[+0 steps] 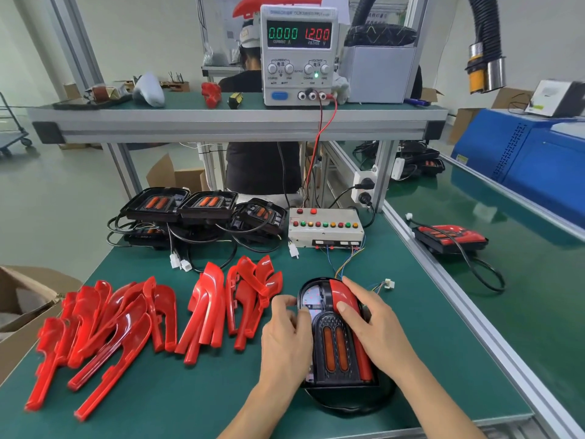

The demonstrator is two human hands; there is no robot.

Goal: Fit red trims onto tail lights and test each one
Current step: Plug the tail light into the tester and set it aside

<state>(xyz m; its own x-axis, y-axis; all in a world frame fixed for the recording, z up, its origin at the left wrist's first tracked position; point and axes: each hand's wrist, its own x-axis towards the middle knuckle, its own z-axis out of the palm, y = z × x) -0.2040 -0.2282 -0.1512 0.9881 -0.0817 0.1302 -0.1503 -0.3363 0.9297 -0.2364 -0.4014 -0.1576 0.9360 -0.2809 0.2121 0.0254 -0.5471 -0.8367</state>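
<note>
- Loose red trims (104, 324) lie heaped on the green mat (196, 394), left of the hands.
- Left hand (286, 337), fingers curled, grips the tail light's (332, 346) left edge.
- Right hand (375, 324) lies flat, fingers straight, pressing a trim (343, 294) on the light's right side.
- Tester box (326, 228) stands behind; a finished light (449, 237) lies far right.

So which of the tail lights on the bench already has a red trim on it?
The tail light under both hands: a red trim sits along its right side, pressed by the right hand. The stacked lights at the back show none.
</note>
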